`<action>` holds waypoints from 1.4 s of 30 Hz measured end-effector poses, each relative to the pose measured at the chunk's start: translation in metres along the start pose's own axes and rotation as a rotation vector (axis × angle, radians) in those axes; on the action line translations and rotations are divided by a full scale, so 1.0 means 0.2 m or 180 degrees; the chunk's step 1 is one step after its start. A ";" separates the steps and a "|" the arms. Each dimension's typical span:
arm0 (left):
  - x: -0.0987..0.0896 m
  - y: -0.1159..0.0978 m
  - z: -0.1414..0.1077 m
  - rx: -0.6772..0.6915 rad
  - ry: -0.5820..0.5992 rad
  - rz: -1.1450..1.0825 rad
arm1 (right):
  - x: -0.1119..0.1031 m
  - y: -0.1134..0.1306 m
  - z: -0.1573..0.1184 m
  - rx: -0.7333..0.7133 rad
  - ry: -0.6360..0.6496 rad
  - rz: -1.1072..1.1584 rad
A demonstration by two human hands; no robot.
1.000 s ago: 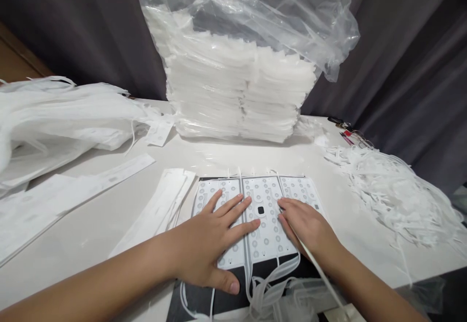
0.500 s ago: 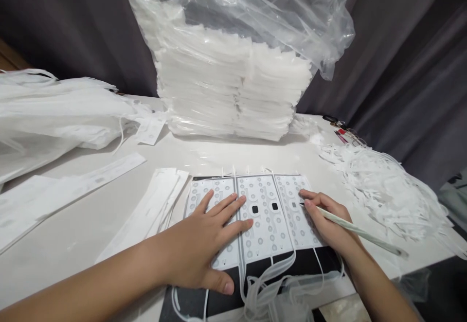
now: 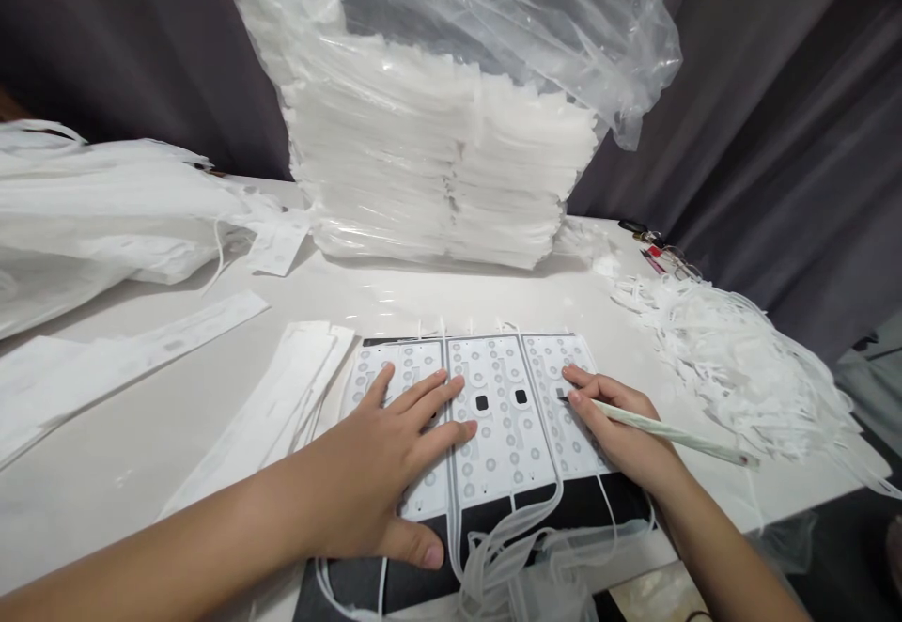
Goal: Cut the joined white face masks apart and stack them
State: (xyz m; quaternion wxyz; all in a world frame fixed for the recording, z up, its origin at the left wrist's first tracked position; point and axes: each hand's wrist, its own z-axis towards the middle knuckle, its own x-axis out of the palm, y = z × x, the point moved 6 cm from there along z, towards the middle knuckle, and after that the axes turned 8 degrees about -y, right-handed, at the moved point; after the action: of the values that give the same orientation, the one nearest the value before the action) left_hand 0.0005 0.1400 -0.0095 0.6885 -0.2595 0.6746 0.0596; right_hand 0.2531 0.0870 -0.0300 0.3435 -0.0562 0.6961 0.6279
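Two bare hands work over a white patterned sheet (image 3: 498,458) that lies on a black board (image 3: 352,589). Spread flat with fingers apart, the left hand (image 3: 395,458) presses on the sheet's left part, holding nothing in its fingers. Closed in a pinch, the right hand (image 3: 624,420) grips a slim pale pen-like tool (image 3: 680,432), its dark tip at a small gray square on the sheet's right part. Two black squares show between the hands. Translucent strips (image 3: 497,556) curl just below the sheet, nearer the wearer. Beyond both hands, a plastic-wrapped white stack (image 3: 437,152) stands on the desk (image 3: 395,298); a tangled white pile (image 3: 739,359) lies right of the right hand.
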 end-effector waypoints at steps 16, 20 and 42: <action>-0.01 0.00 -0.01 -0.0085 0.0090 -0.0004 | -0.24 -0.01 -0.01 -0.0968 -0.1632 -0.1686; -0.02 0.01 -0.01 -0.0104 0.0062 -0.0039 | -0.23 -0.12 0.01 -0.0198 -0.0827 -0.0591; -0.01 0.03 -0.01 0.0059 0.0202 -0.0008 | -0.11 -0.04 0.01 -0.0693 -0.0002 -0.0948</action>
State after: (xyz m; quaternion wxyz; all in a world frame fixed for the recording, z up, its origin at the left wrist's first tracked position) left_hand -0.0048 0.1451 -0.0089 0.6693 -0.2557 0.6962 0.0443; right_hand 0.2744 0.0804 -0.0240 0.4247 -0.1953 0.6079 0.6418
